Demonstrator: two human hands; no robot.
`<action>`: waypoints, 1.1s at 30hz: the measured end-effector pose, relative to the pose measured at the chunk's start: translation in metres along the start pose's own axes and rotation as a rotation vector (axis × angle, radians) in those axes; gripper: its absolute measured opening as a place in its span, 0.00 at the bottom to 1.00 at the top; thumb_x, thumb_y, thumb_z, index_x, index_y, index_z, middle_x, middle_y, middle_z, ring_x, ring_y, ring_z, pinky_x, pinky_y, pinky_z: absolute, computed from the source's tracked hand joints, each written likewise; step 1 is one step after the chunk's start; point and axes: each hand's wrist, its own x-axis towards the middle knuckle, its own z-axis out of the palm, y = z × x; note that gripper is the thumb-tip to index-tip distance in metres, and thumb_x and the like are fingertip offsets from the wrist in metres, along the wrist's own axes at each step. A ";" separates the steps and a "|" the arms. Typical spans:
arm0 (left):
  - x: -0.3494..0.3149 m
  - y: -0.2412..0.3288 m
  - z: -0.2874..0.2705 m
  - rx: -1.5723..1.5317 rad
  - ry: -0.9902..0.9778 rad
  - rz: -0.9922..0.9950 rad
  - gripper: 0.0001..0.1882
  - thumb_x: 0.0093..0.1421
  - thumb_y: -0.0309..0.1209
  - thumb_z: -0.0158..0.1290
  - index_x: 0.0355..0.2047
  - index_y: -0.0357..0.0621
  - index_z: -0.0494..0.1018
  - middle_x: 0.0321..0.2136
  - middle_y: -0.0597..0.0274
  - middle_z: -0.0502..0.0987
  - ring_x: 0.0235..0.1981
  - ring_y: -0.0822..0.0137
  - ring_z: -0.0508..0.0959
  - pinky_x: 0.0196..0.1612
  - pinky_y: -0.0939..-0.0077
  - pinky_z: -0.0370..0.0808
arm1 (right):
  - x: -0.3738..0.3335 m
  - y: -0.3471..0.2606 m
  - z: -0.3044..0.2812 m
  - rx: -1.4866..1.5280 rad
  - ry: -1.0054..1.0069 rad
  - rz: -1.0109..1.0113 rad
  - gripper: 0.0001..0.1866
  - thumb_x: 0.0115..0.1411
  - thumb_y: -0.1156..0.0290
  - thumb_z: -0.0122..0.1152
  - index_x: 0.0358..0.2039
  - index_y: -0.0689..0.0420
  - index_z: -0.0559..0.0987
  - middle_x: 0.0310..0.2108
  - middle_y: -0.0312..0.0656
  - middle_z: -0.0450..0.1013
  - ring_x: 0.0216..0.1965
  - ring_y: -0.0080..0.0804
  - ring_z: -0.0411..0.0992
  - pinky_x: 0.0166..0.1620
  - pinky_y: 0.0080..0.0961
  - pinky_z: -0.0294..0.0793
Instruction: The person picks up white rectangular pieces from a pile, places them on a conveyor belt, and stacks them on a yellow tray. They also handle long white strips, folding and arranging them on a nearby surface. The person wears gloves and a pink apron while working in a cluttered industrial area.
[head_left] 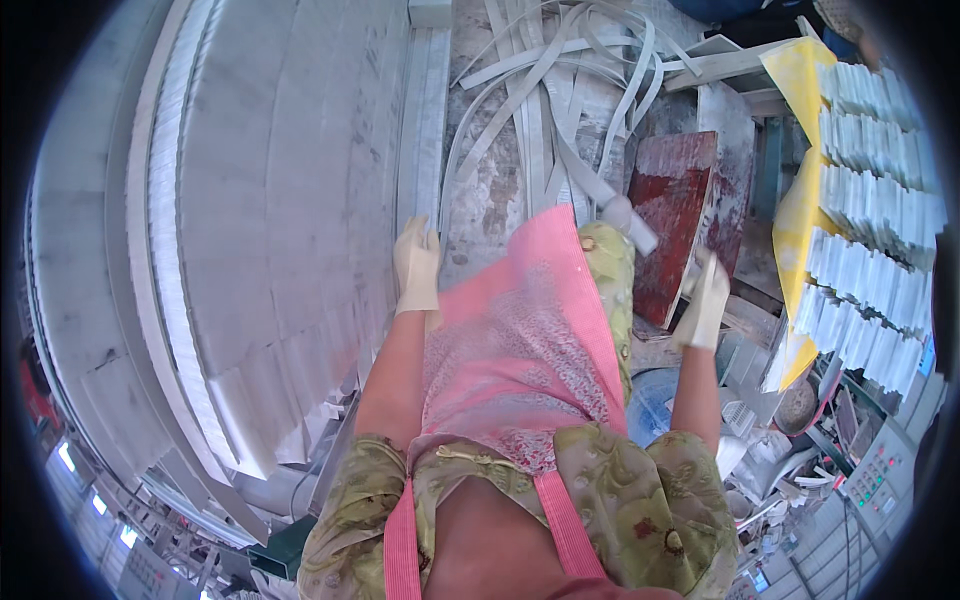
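Observation:
My left hand (416, 264), in a cream rubber glove, is beside a long pale strip (424, 130) along the edge of the big grey-white stack. Its fingers point forward, slightly apart, with nothing visible in them. Out to the right, my right hand (706, 298) wears a matching glove. The fingers are loosely bent, a little blurred, and hold nothing that I can see. Closest to that hand is a worn red-brown board (672, 215), leaning at a slant; whether they touch, I cannot tell. A pink apron (525, 340) dusted with white powder hangs between my arms.
Large stacked grey-white slabs (290, 200) fill the left side. Pale flat straps (570, 90) lie tangled ahead on a stained surface. At right, bundled thin white strips (870, 200) stand against yellow sheeting (797, 225). Lower right are a blue tub (652, 400), scraps and a control panel (880, 478).

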 end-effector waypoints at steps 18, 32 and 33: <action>0.354 -0.014 0.252 0.330 -0.380 -0.077 0.59 0.48 0.52 0.71 0.70 0.30 0.54 0.61 0.29 0.69 0.61 0.38 0.73 0.63 0.56 0.70 | 0.163 -0.034 0.176 -0.872 -0.998 -0.467 0.15 0.58 0.65 0.66 0.45 0.54 0.83 0.21 0.45 0.74 0.24 0.41 0.74 0.31 0.40 0.72; 0.288 0.057 0.353 0.440 -0.544 -0.027 0.53 0.46 0.47 0.73 0.65 0.32 0.61 0.47 0.36 0.79 0.52 0.44 0.80 0.57 0.57 0.75 | 0.189 -0.045 0.175 -0.675 -0.919 -0.341 0.20 0.55 0.69 0.68 0.49 0.62 0.81 0.19 0.43 0.73 0.23 0.44 0.75 0.34 0.41 0.76; 0.274 0.068 0.355 0.438 -0.505 -0.116 0.49 0.47 0.44 0.72 0.64 0.36 0.63 0.45 0.38 0.79 0.50 0.44 0.81 0.54 0.54 0.77 | 0.182 -0.043 0.181 -0.664 -0.902 -0.360 0.20 0.56 0.68 0.67 0.49 0.60 0.81 0.19 0.43 0.73 0.23 0.44 0.75 0.34 0.41 0.76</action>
